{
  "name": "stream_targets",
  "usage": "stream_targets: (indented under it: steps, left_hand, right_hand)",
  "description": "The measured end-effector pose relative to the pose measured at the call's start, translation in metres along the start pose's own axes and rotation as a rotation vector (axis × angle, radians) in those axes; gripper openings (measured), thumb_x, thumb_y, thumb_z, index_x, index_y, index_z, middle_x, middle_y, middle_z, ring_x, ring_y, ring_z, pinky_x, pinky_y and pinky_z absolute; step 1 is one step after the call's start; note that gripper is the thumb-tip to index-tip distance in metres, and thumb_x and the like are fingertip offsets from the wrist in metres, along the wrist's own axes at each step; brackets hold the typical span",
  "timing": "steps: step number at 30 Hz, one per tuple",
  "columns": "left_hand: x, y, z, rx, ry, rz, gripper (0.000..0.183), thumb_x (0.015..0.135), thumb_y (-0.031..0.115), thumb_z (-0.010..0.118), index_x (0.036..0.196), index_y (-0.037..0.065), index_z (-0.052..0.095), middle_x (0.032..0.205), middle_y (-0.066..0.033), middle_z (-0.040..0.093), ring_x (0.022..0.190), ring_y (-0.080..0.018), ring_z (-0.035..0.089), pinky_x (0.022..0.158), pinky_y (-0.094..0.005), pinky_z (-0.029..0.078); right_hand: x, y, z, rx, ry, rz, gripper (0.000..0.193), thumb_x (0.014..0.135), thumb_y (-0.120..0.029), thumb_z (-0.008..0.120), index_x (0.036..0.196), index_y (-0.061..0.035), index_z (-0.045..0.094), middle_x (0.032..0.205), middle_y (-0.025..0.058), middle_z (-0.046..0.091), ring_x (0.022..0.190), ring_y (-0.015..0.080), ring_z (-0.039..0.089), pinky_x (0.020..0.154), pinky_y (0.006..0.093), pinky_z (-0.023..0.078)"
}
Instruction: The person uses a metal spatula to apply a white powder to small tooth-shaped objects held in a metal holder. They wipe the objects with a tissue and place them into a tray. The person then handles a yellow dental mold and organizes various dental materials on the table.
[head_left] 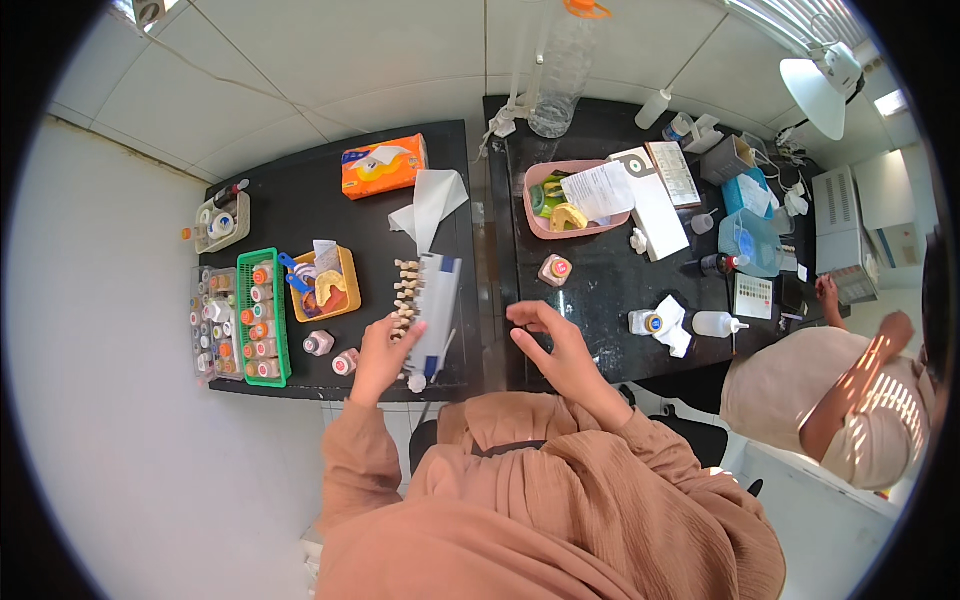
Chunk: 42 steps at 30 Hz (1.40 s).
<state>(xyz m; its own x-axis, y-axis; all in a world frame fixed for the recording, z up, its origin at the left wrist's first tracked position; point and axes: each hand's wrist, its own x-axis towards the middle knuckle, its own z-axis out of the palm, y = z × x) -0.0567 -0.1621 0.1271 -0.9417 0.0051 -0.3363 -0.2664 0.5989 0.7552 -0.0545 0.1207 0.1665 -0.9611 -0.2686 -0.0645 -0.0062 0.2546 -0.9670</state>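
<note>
My left hand (384,352) is at the lower left side of a tooth shade guide (436,300), a long pale grey holder with blue ends and a row of tooth-coloured tabs. The thumb lies on the holder, and the fingers curl round the tabs (405,290). My right hand (553,346) hovers by the near edge of the right-hand table, fingers curved and apart, with nothing in it. Two small bottles of pink powder, one nearer (345,362) and one behind it (319,343), stand left of my left hand. A white tissue (432,205) lies beyond the guide.
On the left are a yellow basket (350,262) with a dental model, a green basket (283,340) of bottles and an orange tissue pack (385,168). A pink basket (535,215) and a squeeze bottle (714,324) sit on the right table. Another person (790,390) is at far right.
</note>
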Motion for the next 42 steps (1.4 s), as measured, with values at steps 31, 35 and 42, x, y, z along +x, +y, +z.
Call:
stream_targets:
  steps: [31, 35, 42]
  left_hand:
    - [0.14, 0.258, 0.125, -0.418, 0.717, 0.412, 0.039, 0.084, 0.015, 0.076, 0.111, -0.003, 0.056, 0.099, -0.0079, 0.062, 0.081, -0.0148, 0.064, 0.068, -0.0266, 0.057]
    - [0.206, 0.226, 0.117, -0.261, 0.632, 0.463, 0.034, 0.08, 0.015, 0.079, 0.1, -0.003, 0.059, 0.087, -0.0081, 0.065, 0.073, -0.0126, 0.064, 0.062, -0.0253, 0.052]
    - [0.26, 0.191, 0.122, -0.398, 0.371, 0.304, 0.023, 0.083, 0.008, 0.074, 0.097, -0.004, 0.06, 0.088, -0.0074, 0.067, 0.076, -0.0102, 0.064, 0.061, -0.0262, 0.056]
  right_hand:
    - [0.152, 0.013, -0.232, 0.178, 0.538, -0.286, 0.033, 0.08, -0.006, 0.077, 0.105, -0.0027, 0.055, 0.106, 0.0059, 0.058, 0.104, 0.0154, 0.056, 0.079, 0.0302, 0.053]
    - [0.209, 0.041, -0.246, 0.112, 0.468, -0.296, 0.031, 0.079, -0.004, 0.077, 0.101, -0.0029, 0.055, 0.098, 0.0055, 0.061, 0.095, 0.0149, 0.06, 0.077, 0.0288, 0.054]
    - [0.251, 0.117, -0.255, 0.025, 0.311, -0.115, 0.03, 0.079, -0.001, 0.076, 0.098, -0.0013, 0.053, 0.09, 0.0082, 0.065, 0.081, 0.0164, 0.067, 0.072, 0.0289, 0.055]
